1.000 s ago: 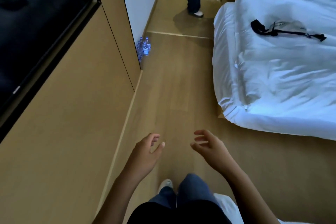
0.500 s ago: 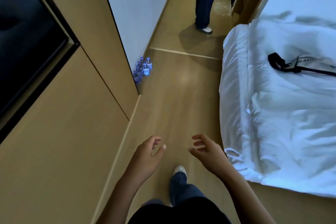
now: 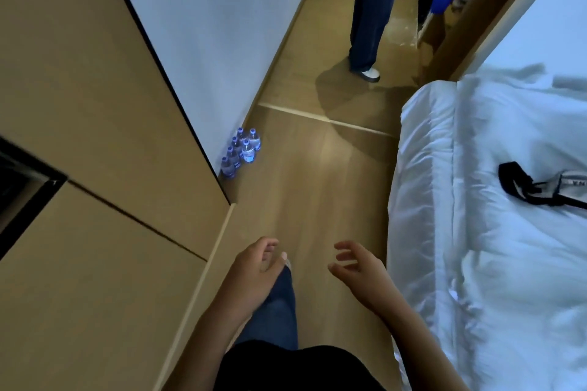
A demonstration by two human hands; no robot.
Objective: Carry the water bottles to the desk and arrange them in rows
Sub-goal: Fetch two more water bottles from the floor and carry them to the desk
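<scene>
Several small water bottles with blue caps and labels stand upright in a cluster on the wooden floor, tight against the foot of the white wall. My left hand and my right hand hang in front of me at the bottom of the view, well short of the bottles. Both hold nothing, their fingers loosely curled. No desk is in view.
A wooden panel wall with a dark screen runs along the left. A bed with a white duvet and a black-strapped bag fills the right. Another person's legs stand in the corridor beyond the bottles.
I have walked forward along the aisle: the bottles, the bed and the standing person have come nearer. My hands stay empty in much the same pose.
</scene>
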